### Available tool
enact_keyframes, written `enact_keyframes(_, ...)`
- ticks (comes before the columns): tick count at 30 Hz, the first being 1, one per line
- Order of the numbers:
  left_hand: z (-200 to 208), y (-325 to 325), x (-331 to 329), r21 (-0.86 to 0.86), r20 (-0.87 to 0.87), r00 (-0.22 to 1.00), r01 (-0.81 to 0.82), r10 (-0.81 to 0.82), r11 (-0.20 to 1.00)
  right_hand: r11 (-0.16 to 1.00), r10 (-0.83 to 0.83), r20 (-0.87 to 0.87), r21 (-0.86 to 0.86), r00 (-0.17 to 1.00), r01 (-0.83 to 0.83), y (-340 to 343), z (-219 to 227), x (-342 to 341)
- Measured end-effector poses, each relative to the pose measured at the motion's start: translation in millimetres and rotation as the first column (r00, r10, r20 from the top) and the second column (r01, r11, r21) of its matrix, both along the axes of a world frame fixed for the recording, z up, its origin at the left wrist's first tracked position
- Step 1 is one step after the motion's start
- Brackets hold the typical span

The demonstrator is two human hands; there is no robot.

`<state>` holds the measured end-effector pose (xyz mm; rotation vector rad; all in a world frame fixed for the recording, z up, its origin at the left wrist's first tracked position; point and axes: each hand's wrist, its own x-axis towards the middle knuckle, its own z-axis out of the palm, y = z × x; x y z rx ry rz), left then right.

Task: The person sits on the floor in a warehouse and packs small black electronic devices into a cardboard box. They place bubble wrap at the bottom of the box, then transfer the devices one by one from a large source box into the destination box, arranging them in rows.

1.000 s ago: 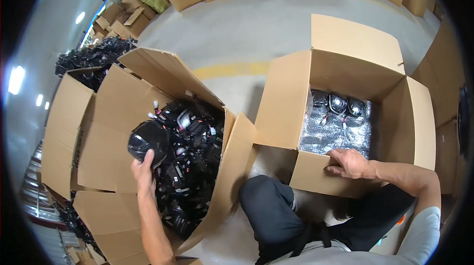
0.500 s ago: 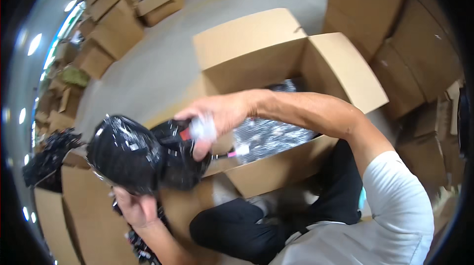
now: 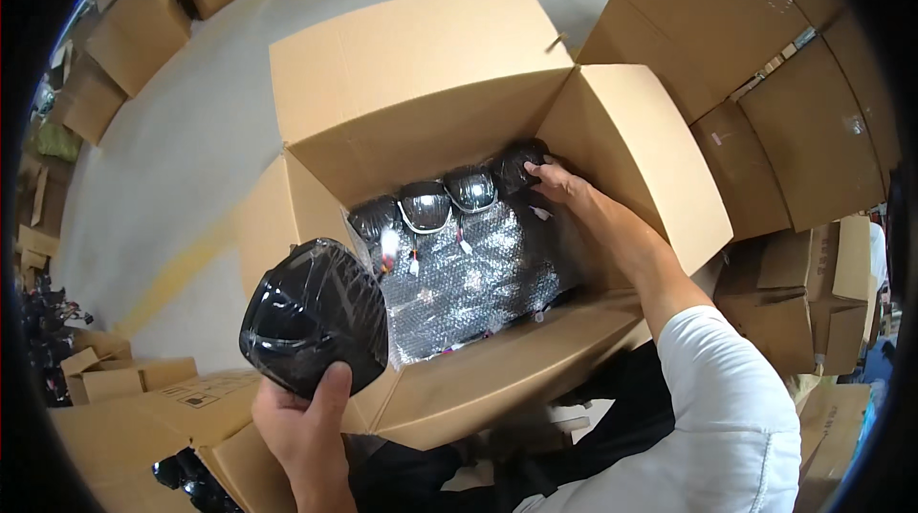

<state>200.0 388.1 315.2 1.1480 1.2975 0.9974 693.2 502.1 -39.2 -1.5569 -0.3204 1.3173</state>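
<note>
Since the earlier frame, your right hand [image 3: 562, 184] has moved away from your left hand [image 3: 304, 422] to the far right corner of the open carton [image 3: 416, 142], and your left hand now holds its load before the carton's near left corner. Left hand: it grasps the held unit [image 3: 314, 320], a rounded black housing in clear film, from below, with the thumb pressed on the near face and the other fingers mostly hidden beneath. Right hand: the fingertips touch the corner unit [image 3: 516, 165], inside the carton; whether they clasp it or merely rest on it, you cannot tell. Beside it, three wrapped units [image 3: 424, 206] complete a row along the far wall, above bubble wrap [image 3: 464, 279]; white connectors [image 3: 466, 246] hang toward you on short leads. Handling, as judged from appearance: each housing is probably stiff and fairly light, since one hand supports it; its glossy film is likely slippery, and the shell may scratch or crack if dropped. You best take hold across the broad body, thumb opposite fingers, keeping clear of the leads, which are probably the most fragile part.
</note>
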Motion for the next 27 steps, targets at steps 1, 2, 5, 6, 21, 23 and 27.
enact_keyframes(1,-1.3,2.8,3.4,-0.027,0.003,1.000,0.022,-0.022,0.999,0.998,-0.061,-0.006,0.033,0.998,0.061,-9.6,-21.9,20.1)
enact_keyframes(2,-3.7,3.9,4.6,-0.051,0.006,0.999,0.036,-0.036,0.998,0.991,-0.112,-0.012,0.070,0.994,0.112,-18.7,-37.7,36.9)
enact_keyframes(5,-9.6,2.7,2.8,0.020,0.035,0.999,0.015,-0.015,1.000,0.994,0.107,0.765,-0.096,0.635,-0.052,-24.8,-51.8,28.4)
enact_keyframes(6,-10.2,-1.6,-2.3,0.051,0.011,1.000,-0.017,0.016,0.999,0.972,0.235,0.936,-0.230,0.263,-0.052,-13.1,-41.4,0.0)
enact_keyframes(21,0.4,8.5,-19.1,-0.166,0.085,0.978,0.201,-0.190,0.965,-0.002,0.922,0.361,0.363,0.138,-0.932,-27.8,331.6,-245.2)
enact_keyframes(23,-1.5,10.0,-40.7,-0.085,-0.045,0.997,-0.068,0.064,0.994,0.283,0.886,0.318,0.204,0.337,-0.937,-13.7,306.1,-232.5)
enact_keyframes(27,6.2,-2.8,-45.5,0.045,-0.140,0.969,-0.197,0.201,0.979,0.787,0.617,-0.027,0.019,0.786,-0.617,-4.7,144.0,-202.7)
